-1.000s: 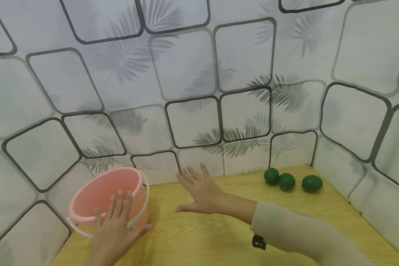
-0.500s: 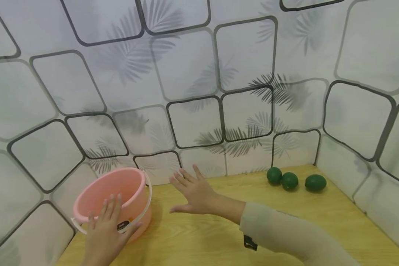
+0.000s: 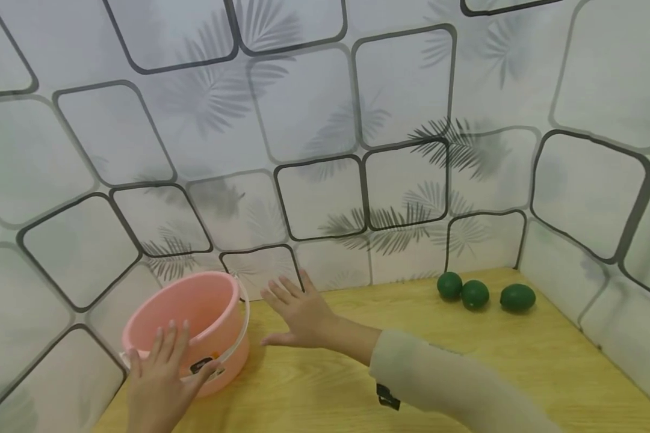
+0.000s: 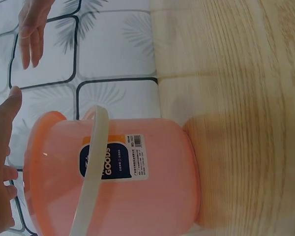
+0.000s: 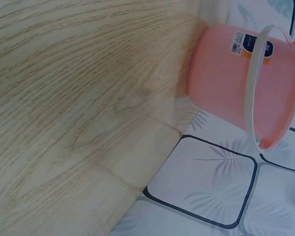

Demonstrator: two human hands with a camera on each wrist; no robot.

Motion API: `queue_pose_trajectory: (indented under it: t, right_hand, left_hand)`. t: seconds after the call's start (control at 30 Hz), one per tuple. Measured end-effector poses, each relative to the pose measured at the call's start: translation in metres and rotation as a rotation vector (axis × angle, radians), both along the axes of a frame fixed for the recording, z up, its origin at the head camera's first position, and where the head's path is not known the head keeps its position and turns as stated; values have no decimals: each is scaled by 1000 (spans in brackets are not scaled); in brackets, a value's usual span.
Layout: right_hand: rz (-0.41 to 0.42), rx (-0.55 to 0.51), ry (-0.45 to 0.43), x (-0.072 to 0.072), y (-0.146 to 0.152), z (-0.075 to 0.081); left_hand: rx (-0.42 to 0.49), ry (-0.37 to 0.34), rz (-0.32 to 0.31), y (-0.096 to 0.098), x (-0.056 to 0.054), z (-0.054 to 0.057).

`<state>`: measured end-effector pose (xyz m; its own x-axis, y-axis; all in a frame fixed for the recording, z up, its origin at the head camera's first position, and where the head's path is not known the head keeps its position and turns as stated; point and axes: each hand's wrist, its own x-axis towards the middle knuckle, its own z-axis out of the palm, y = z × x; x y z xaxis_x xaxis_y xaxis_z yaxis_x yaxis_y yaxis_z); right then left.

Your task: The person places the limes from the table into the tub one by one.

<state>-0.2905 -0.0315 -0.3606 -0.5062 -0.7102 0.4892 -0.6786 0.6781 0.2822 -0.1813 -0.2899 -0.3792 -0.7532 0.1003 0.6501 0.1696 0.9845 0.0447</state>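
The person's left hand (image 3: 159, 379) hangs spread wide, fingers straight and thumb held out to the side, with nothing in its hold. Just beyond its fingertips, a pink bucket (image 3: 222, 343) stands upright on the wooden table (image 3: 303, 391). The left wrist view shows a gap between the visible fingers and the bucket's rim. Below that hand, the bucket's pale handle (image 4: 91, 182) hangs down across the outside, passing over a printed label (image 4: 118, 160) that reads "GOODS".

The right hand (image 3: 303, 316) is open as well, its fingers stretched out and fanned, the thumb well apart from them, gripping nothing. The bucket is to its left, near but apart from it. Behind this hand comes a pale sleeve (image 3: 439, 373), with a black strap (image 3: 387, 397) showing under the cuff.

Well off to the right of the right hand, three dark green fruits lie on the table: two close side by side (image 3: 449, 285) (image 3: 475, 294), and a third (image 3: 517, 298) slightly farther right. Beyond both hands rises a wall (image 3: 314, 120) patterned with rounded squares and grey leaves.
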Motion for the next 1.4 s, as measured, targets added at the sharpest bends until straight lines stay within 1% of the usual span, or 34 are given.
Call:
queue_pose_trajectory:
  t: [0.07,0.2,0.3,0.43,0.57,0.63,0.73,0.8,0.87,0.93,1.0,1.1,1.17,1.27,1.4]
  right_hand:
    - [-1,5,4,0,-5,-2]
    - [13,-3,12,-2,-14,-5]
    - [50,-32,40,-4,-20,-7]
    - [145,-104,153,-8,-28,-10]
    - [221,-167,273,-14,-36,-13]
    - [244,-169,323,-16,-39,-14]
    - [302,-169,376,-19,-44,-15]
    - [327,-154,410,-22,-46,-15]
    - [358,-148,413,-24,-49,-16]
    - [382,-141,404,-27,-54,-17]
    - [412,-144,377,-29,-59,-19]
    - [452,-158,333,-31,-67,-21]
    - [464,-178,300,-32,-71,-21]
    - [479,-226,244,-32,-76,-17]
    - [488,-270,170,-35,-80,-13]
  left_hand:
    - [12,53,-20,-4,-1,-2]
    - [31,213,-72,-12,-4,-7]
    - [41,324,-119,-18,-8,-12]
    - [48,475,-199,-30,-15,-20]
    - [37,614,-246,-39,-21,-25]
    - [47,655,-258,-42,-24,-26]
    - [71,717,-290,-43,-26,-26]
    - [93,745,-324,-44,-26,-25]
    - [109,768,-360,-43,-26,-22]
    - [125,782,-379,-43,-25,-20]
    - [147,802,-386,-41,-24,-18]
    - [176,811,-368,-41,-22,-17]
    - [193,818,-354,-42,-24,-19]
    - [202,811,-344,-51,-29,-26]
    - [215,811,-354,-60,-38,-33]
